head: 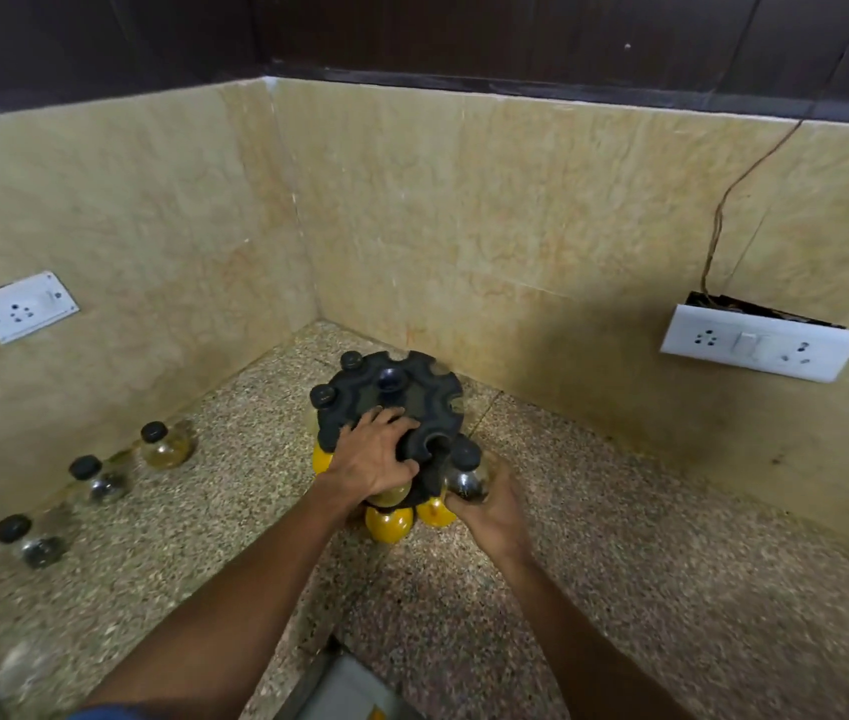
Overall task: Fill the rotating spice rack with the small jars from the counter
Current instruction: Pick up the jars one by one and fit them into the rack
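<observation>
A black rotating spice rack [412, 392] stands in the counter's corner. Two black-capped jars sit in its top slots at the left, and yellow-filled jars [388, 522] show on its lower tier. My left hand [373, 457] lies on the rack's near rim, fingers curled over the edge. My right hand [490, 511] grips a small glass jar with a black cap [466, 470] and holds it against an empty slot at the rack's front right. Three loose jars wait along the left wall: a yellowish one [165, 444] and two with dark contents [98, 478] [30, 543].
The speckled stone counter [620, 563] meets beige tiled walls at the back and left. One wall socket [22, 306] sits at the left, another socket plate [760, 343] with a loose wire at the right. A grey metal edge [339, 683] shows at the bottom.
</observation>
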